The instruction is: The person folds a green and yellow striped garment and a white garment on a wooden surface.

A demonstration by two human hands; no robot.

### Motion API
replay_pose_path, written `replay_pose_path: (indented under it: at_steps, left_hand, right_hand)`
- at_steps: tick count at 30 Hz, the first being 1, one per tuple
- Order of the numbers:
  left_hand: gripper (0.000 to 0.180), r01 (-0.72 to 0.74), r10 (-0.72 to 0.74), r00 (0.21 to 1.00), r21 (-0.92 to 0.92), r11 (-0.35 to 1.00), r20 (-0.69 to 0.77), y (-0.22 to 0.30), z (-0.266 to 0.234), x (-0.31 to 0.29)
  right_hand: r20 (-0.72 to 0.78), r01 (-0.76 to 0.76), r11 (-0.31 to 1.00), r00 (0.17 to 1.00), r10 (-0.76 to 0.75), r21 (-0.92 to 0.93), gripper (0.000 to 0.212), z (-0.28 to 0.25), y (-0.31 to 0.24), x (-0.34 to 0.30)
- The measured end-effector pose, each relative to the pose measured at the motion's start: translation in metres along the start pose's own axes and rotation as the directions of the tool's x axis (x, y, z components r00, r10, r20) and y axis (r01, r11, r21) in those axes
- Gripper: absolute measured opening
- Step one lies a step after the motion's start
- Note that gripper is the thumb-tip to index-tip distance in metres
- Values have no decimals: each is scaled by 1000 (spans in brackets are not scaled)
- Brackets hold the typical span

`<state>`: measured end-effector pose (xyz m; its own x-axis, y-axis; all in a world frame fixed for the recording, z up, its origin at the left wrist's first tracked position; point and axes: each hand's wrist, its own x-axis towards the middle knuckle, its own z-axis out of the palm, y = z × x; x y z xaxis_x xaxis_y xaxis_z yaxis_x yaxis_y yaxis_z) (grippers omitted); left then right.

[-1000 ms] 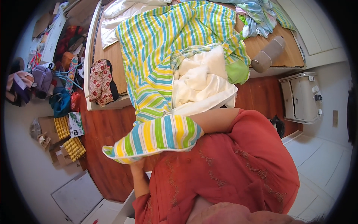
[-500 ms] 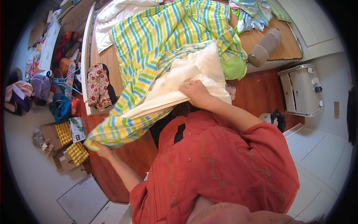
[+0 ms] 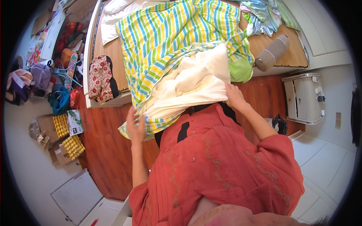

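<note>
A striped duvet cover (image 3: 151, 37) in yellow, green, blue and white spreads over the bed, its near part folded open. A cream-white quilt (image 3: 188, 86) lies bunched on it, its near edge hanging toward my body. My right hand (image 3: 234, 96) grips the quilt's near right corner. At the near left, my left hand (image 3: 135, 126) is raised with fingers apart, against or just above the cover's striped edge; whether it touches I cannot tell. Plain green cloth (image 3: 242, 69) shows at the cover's right corner.
A grey-brown roll (image 3: 272, 53) lies on the bed's right side, with crumpled pastel cloth (image 3: 260, 17) behind it. Floral cloth (image 3: 100, 79) sits at the bed's left edge. A cream cabinet (image 3: 302, 98) stands at right; yellow egg trays (image 3: 73, 147) and boxes lie on the left.
My left hand has let go of the striped cover's corner and moved right and up. My right hand has shifted right to the quilt's corner. The quilt's near edge now lies straighter.
</note>
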<state>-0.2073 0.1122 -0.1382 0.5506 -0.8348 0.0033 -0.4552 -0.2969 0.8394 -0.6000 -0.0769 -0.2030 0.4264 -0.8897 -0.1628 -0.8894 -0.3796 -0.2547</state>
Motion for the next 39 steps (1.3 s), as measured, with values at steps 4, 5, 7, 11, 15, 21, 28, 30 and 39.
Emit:
replay_pose_path:
  at_steps: [4, 5, 7, 11, 15, 21, 28, 30, 39]
  left_hand:
    - [73, -601, 531, 787, 195, 775, 315, 67, 68, -1]
    - [73, -609, 541, 780, 187, 771, 313, 76, 81, 2]
    - [70, -791, 633, 603, 260, 553, 485, 89, 101, 7]
    - [48, -573, 148, 730, 478, 666, 667, 66, 114, 35]
    - [38, -449, 432, 893, 185, 874, 124, 48, 90, 50]
    - [32, -103, 119, 990, 182, 978, -77, 7, 43, 74]
    - [84, -532, 560, 828, 371, 761, 40, 86, 41, 37]
    - [90, -639, 639, 758, 347, 686, 134, 92, 51, 42]
    - [81, -519, 415, 817, 197, 832, 400, 62, 116, 61]
  right_hand:
    - [57, -94, 990, 995, 88, 109, 51, 16, 29, -25]
    - [192, -287, 912, 952, 238, 293, 42, 34, 45, -24]
    - [114, -307, 773, 949, 295, 555, 30, 100, 89, -27]
    - [-72, -68, 287, 890, 450, 955, 29, 13, 32, 20]
    - [-677, 483, 679, 735, 29, 553, 26, -116, -19, 59]
    - [-695, 859, 502, 419, -584, 96, 29, -185, -142, 90]
    - [-97, 701, 463, 600, -794, 543, 16, -69, -174, 83]
    - [-168, 744, 427, 575, -800, 514, 23, -47, -168, 86]
    - [-117, -77, 529, 939, 322, 845, 30, -46, -40, 137]
